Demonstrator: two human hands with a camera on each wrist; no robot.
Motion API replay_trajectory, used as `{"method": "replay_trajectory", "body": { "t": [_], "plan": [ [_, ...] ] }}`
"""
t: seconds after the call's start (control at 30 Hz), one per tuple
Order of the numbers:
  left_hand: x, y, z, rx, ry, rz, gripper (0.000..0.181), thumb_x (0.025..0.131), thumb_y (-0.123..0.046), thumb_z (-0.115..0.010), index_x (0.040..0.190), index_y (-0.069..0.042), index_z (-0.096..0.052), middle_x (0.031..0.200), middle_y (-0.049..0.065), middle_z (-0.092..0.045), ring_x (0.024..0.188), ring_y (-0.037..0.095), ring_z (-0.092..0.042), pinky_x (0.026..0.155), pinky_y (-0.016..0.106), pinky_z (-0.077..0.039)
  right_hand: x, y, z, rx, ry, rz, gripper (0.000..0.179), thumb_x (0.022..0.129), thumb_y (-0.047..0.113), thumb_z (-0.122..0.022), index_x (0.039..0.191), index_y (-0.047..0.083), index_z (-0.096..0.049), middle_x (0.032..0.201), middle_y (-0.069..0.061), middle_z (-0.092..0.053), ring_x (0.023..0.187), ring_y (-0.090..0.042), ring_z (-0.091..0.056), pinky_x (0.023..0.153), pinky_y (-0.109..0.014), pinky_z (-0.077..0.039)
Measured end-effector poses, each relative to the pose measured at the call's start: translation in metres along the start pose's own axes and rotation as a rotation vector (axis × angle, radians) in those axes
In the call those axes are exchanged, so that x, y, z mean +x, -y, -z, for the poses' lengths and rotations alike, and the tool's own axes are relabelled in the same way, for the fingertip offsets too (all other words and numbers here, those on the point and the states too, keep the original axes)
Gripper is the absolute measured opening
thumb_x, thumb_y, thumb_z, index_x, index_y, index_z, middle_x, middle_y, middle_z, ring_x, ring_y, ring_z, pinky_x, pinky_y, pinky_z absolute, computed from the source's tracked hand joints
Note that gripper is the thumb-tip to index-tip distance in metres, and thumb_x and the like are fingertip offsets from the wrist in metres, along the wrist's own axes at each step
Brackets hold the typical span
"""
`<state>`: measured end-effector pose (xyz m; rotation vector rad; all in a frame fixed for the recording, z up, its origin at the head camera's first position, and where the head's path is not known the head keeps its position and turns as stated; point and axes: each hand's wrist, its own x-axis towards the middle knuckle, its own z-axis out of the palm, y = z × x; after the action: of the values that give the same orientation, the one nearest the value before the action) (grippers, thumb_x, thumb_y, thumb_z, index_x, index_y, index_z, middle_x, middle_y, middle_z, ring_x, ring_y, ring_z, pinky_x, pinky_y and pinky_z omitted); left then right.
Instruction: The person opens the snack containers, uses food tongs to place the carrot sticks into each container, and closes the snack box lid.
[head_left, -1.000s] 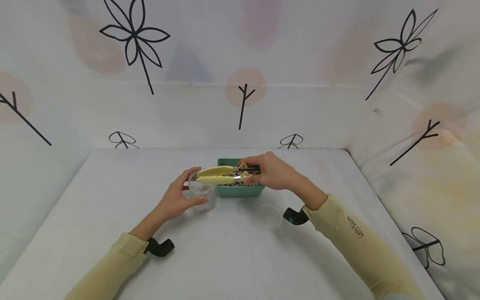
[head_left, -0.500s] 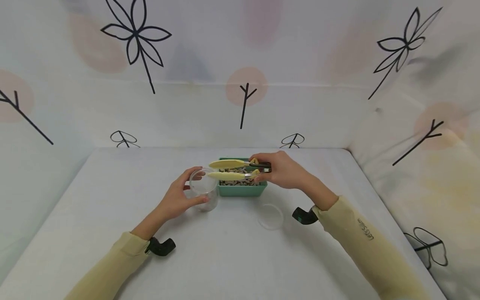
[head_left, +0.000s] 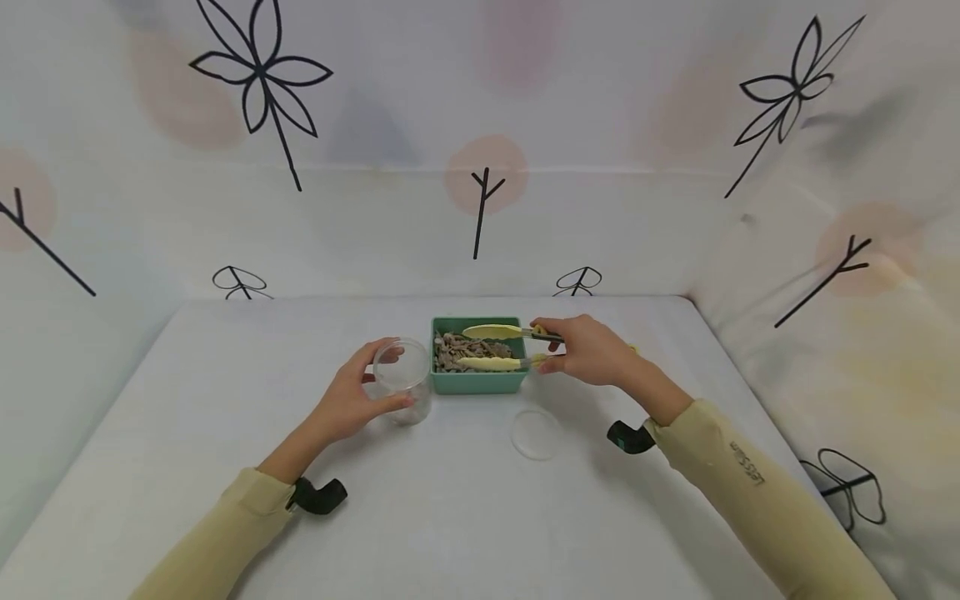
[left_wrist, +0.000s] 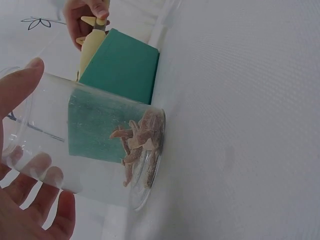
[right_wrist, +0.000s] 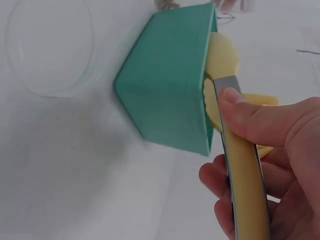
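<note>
My left hand [head_left: 356, 396] grips a clear plastic jar [head_left: 405, 379] that stands without a lid on the table. Inside it, in the left wrist view, several brown stick-like pieces [left_wrist: 142, 142] lie at the bottom. With my right hand [head_left: 588, 350] I hold yellow-tipped tongs [head_left: 495, 332], their two arms spread apart. The tong heads are over the green rectangular box [head_left: 480, 383], just right of the jar. Similar brownish pieces [head_left: 453, 350] fill the box. Nothing shows between the tong tips.
A clear round lid [head_left: 536, 434] lies flat on the white table [head_left: 465, 508], in front of the box. Behind the table hangs a white cloth backdrop [head_left: 375, 225] with black plant drawings.
My right hand has moved the tongs right, from above the jar to over the box, and their arms have spread wider. The left hand and jar have stayed in place.
</note>
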<state>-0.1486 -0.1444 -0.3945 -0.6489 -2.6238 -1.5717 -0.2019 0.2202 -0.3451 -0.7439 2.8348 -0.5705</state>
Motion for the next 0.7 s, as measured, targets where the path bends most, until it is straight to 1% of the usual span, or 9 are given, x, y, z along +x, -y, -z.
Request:
{"method": "replay_trajectory", "body": {
  "t": [0.03,0.13,0.23,0.33,0.5,0.6,0.7],
  "plan": [
    [0.0,0.0,0.0,-0.001,0.001,-0.002,0.08,0.08,-0.01,-0.085,0.146,-0.003,-0.041,0.141,0.019,-0.052,0.131,0.033,-0.045,0.098,0.055,-0.044,0.001,-0.001,0.0,-0.017,0.013,-0.011,0.072,0.085,0.025,-0.082,0.145,0.004,-0.05,0.117,-0.011,-0.069,0.102,-0.028,-0.066,0.082,-0.043,-0.053],
    [-0.001,0.002,0.0,-0.002,0.003,-0.005,0.08,0.08,-0.01,-0.085,0.147,-0.002,-0.04,0.141,0.019,-0.052,0.131,0.034,-0.045,0.097,0.055,-0.044,0.005,-0.001,0.0,-0.077,0.054,-0.031,0.077,0.085,0.029,-0.081,0.148,0.004,-0.045,0.118,-0.014,-0.068,0.103,-0.029,-0.066,0.082,-0.044,-0.053],
    [0.0,0.002,-0.001,0.004,0.007,-0.004,0.081,0.08,-0.011,-0.085,0.147,-0.002,-0.04,0.141,0.02,-0.052,0.13,0.034,-0.045,0.097,0.054,-0.044,0.009,0.001,0.003,-0.136,0.1,-0.043,0.081,0.085,0.031,-0.081,0.15,0.004,-0.043,0.116,-0.015,-0.069,0.101,-0.028,-0.067,0.078,-0.043,-0.054],
    [0.0,0.001,-0.001,0.013,0.009,-0.004,0.081,0.08,-0.011,-0.085,0.147,-0.002,-0.04,0.141,0.02,-0.052,0.13,0.034,-0.046,0.097,0.053,-0.044,0.014,0.006,0.009,-0.184,0.144,-0.059,0.083,0.085,0.032,-0.081,0.151,0.005,-0.041,0.119,-0.015,-0.068,0.102,-0.026,-0.067,0.078,-0.043,-0.055],
    [-0.001,-0.002,0.0,0.009,0.002,0.002,0.08,0.08,-0.01,-0.084,0.147,-0.002,-0.04,0.14,0.02,-0.052,0.13,0.034,-0.046,0.097,0.053,-0.044,0.026,0.016,0.013,-0.225,0.221,-0.07,0.083,0.086,0.032,-0.08,0.153,0.006,-0.038,0.127,-0.015,-0.065,0.106,-0.026,-0.065,0.085,-0.045,-0.053],
    [-0.001,0.0,0.0,0.012,0.004,0.004,0.08,0.081,-0.01,-0.084,0.147,-0.002,-0.04,0.14,0.02,-0.052,0.13,0.034,-0.046,0.097,0.053,-0.044,0.033,0.018,0.011,-0.24,0.238,-0.075,0.081,0.088,0.032,-0.078,0.154,0.007,-0.038,0.128,-0.015,-0.064,0.109,-0.026,-0.064,0.086,-0.045,-0.053],
    [0.001,0.013,-0.002,0.015,0.003,0.007,0.083,0.08,-0.01,-0.084,0.149,-0.004,-0.038,0.142,0.018,-0.051,0.131,0.034,-0.045,0.097,0.054,-0.043,0.035,0.019,0.009,-0.239,0.219,-0.075,0.076,0.09,0.029,-0.076,0.152,0.007,-0.04,0.128,-0.014,-0.064,0.108,-0.026,-0.065,0.084,-0.043,-0.054]
  ]
}}
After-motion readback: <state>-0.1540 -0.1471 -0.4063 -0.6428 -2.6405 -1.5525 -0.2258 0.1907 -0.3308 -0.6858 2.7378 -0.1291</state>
